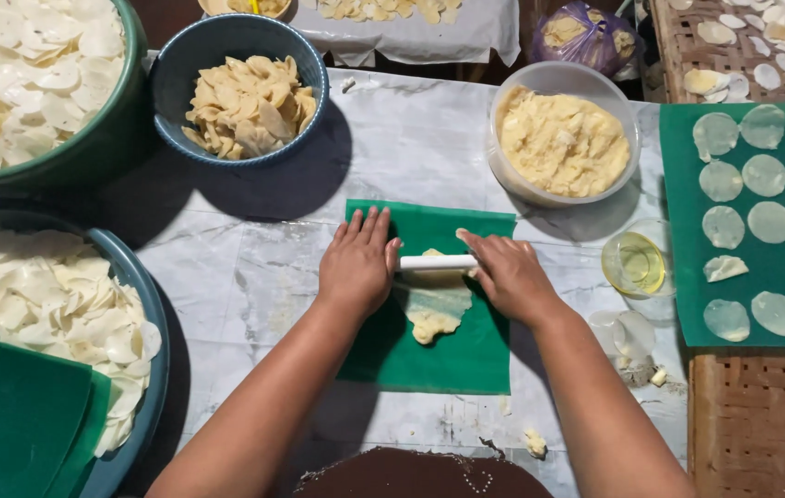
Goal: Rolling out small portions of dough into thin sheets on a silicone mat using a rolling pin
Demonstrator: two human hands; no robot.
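Nearest the body, both hands press flat on a thin white rolling pin (437,262) lying crosswise on a green plastic sheet (452,355): the left hand (356,267) has its fingers spread and laid forward over the pin's left end, palm down, while the right hand (508,275) covers the right end, fingers together and angled toward the middle; neither hand closes around the pin, both bear on it from above. Under and just behind the pin lies a lump of pale yellow dough (434,309), partly flattened, apparently beneath a clear film. It looks soft, moist and sticky, likely to tear or smear if lifted bare, so it would best be handled by the sheet's edges. The pin seems light, stiff and smooth, best governed at its two ends. Just right of the sheet stands a small glass of yellowish oil (637,265). Farther off, a clear tub of dough (561,143) sits behind the sheet, with a blue bowl of chips (243,103) to its left, and rolled translucent rounds (766,175) rest on a green mat at far right.
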